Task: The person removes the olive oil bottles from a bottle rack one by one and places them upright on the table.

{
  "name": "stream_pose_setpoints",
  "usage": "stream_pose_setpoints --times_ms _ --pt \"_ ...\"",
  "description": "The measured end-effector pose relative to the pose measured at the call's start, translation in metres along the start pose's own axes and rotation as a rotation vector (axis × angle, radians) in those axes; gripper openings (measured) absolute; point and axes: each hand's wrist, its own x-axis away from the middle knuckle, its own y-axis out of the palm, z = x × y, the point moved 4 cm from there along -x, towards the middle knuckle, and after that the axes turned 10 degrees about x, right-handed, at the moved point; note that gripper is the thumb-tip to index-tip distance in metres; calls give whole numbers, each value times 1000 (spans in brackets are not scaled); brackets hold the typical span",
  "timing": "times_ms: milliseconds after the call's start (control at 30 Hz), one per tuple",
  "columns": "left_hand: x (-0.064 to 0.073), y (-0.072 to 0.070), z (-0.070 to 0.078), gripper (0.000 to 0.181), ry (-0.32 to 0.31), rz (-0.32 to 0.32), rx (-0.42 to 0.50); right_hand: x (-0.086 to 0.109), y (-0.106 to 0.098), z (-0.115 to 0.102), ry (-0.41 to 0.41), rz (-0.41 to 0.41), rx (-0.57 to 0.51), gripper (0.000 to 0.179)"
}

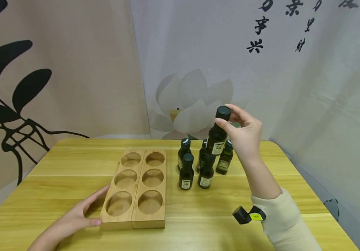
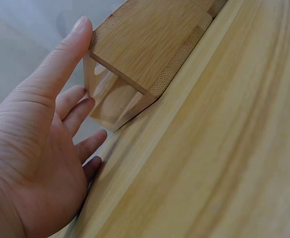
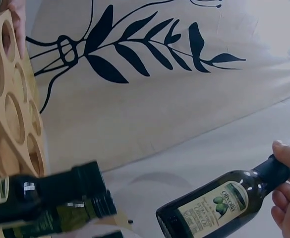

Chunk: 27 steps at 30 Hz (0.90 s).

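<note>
My right hand [image 1: 246, 134] holds a small dark olive oil bottle [image 1: 215, 137] by its black cap and neck, raised above several similar standing bottles [image 1: 186, 175]. The held bottle hangs slightly tilted, and an olive picture shows on its label [image 3: 216, 206] in the right wrist view. My left hand [image 1: 74, 217] rests at the near left corner of a wooden holder [image 1: 165, 209] with two rows of round recesses. Its thumb touches the corner and its other fingers lie loosely along the left side. All the recesses seen in the head view hold nothing.
The standing bottles form a tight group just right of the holder, on a yellow wood-grain table [image 1: 199, 223]. A printed curtain [image 1: 186, 69] hangs behind the table's far edge. A black camera mount [image 1: 249, 214] sits on the right sleeve.
</note>
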Motion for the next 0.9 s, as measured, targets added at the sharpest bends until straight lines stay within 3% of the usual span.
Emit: stream_pose_setpoints --times_ms 467,900 --pt "1 0 0 80 -1 -5 5 7 -37 22 15 46 34 31" --pt "1 0 1 82 0 1 -8 39 -47 59 172 68 161 35"
